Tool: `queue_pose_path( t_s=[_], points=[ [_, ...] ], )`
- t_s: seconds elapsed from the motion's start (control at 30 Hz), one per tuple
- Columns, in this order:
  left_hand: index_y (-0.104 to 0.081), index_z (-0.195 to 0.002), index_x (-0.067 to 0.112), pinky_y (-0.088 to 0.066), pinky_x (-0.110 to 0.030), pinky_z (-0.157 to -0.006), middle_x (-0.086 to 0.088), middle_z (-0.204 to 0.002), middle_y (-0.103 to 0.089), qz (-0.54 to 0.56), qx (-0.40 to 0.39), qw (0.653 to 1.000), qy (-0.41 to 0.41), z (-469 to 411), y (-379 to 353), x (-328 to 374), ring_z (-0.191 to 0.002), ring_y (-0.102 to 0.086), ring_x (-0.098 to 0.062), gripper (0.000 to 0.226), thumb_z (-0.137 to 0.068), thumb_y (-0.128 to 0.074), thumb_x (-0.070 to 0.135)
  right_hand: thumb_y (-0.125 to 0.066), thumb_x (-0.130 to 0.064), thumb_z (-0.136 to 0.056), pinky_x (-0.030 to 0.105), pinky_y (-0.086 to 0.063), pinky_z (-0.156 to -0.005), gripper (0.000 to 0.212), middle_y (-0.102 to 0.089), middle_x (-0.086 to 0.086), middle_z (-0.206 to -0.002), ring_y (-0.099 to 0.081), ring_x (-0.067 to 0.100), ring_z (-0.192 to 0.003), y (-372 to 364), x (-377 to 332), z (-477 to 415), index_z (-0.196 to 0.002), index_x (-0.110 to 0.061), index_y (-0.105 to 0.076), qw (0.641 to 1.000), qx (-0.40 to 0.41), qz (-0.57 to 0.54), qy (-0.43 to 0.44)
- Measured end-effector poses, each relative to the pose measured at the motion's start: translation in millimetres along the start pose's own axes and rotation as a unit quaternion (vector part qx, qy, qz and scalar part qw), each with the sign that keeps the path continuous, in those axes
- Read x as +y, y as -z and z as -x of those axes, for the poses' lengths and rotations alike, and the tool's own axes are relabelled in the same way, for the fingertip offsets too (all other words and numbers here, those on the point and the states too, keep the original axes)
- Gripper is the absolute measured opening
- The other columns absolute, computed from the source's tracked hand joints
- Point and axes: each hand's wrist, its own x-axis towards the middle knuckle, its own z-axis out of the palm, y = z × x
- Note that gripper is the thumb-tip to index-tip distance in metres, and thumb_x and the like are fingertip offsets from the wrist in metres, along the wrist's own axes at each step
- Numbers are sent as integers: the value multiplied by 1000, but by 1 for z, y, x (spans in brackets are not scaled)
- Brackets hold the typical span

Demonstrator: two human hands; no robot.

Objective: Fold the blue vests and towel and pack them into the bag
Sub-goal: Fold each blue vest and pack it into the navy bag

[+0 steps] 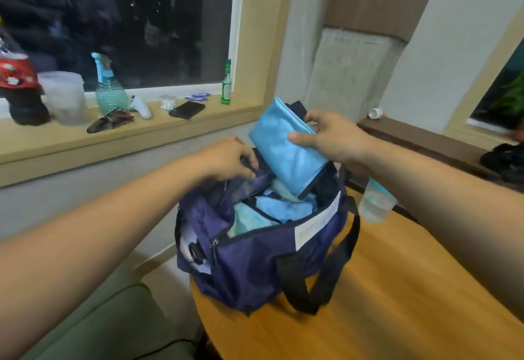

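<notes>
A navy duffel bag (255, 263) with black straps stands unzipped on the wooden table (397, 303). Light blue folded cloth (272, 212) lies inside it. My left hand (229, 158) grips the far rim of the bag's opening and holds it apart. My right hand (326, 135) holds a folded light blue vest (286, 149) with dark trim, tilted, its lower end just inside the bag's opening.
A clear plastic cup (374, 203) stands on the table just right of the bag. The window ledge (113, 138) behind carries a spray bottle (109, 90), a green bottle (226, 83), a tub and small items. A green cushion (99, 325) lies at lower left.
</notes>
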Motion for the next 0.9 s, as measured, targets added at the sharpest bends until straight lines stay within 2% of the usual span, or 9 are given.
queue_pose_path(
  t_s=[0.13,0.3,0.47,0.53,0.6,0.7,0.77,0.83,0.9],
  points=[
    [-79,-113,26,-43,-27,-78,-1,-106,-74,-46,12,998,33,-17,1,-13,-98,-66,-21,25,-88,-80,23,-76,-18,-98,24,-62,-73,34,-78,-1,-114,-78,13,-94,-20,19,-14,-130,-17,-64,989,-142,4,-37],
    [-80,-111,32,-45,-24,-79,3,-107,-70,21,57,996,58,-19,1,-18,-94,-64,-17,28,-94,-71,12,-72,-30,-101,46,-56,-99,27,-71,2,-118,-68,24,-107,-28,36,-27,-121,-14,-66,931,-227,281,-43],
    [-80,-114,36,-40,-21,-76,4,-99,-70,34,95,994,38,-15,4,-3,-85,-63,-15,29,-95,-70,16,-58,-19,-105,32,-43,-85,25,-67,11,-129,-61,27,-105,-63,31,-42,-126,-6,-65,865,-192,463,-32],
    [-79,-115,36,-40,-21,-70,8,-91,-66,41,93,994,32,-12,6,4,-76,-60,-11,29,-96,-71,17,-58,-13,-104,33,-46,-93,20,-66,11,-131,-63,30,-117,-76,35,-44,-121,-9,-66,810,-196,553,-31],
    [-79,-115,36,-39,-17,-57,14,-81,-61,49,93,994,29,-11,7,7,-66,-55,-2,28,-97,-71,17,-58,-10,-101,37,-47,-103,28,-65,9,-134,-61,30,-126,-83,39,-43,-128,-11,-66,786,-180,590,-39],
    [-79,-116,35,-34,-9,-50,15,-77,-60,48,93,994,23,-8,9,10,-61,-52,0,27,-97,-70,18,-57,-4,-100,38,-51,-90,38,-61,11,-134,-63,30,-122,-89,35,-33,-137,-7,-54,778,-87,621,28],
    [-79,-116,35,-32,-7,-48,14,-75,-60,48,91,995,17,-6,11,11,-61,-51,1,27,-97,-70,18,-58,-5,-98,39,-48,-73,36,-60,8,-115,-64,28,-104,-90,34,-31,-133,-9,-50,769,-51,626,116],
    [-79,-115,35,-32,-6,-46,13,-75,-59,51,92,994,18,-4,13,13,-60,-51,0,27,-96,-71,17,-57,-15,-100,38,-43,-69,27,-53,2,-97,-61,28,-91,-91,36,-29,-126,-13,-54,792,-99,584,146],
    [-79,-116,35,-32,-8,-50,14,-75,-59,49,92,994,15,-3,14,13,-63,-52,-1,28,-96,-71,17,-54,-22,-103,40,-44,-74,29,-54,1,-95,-60,30,-94,-92,38,-27,-131,-14,-52,823,-164,532,112]
  ],
)
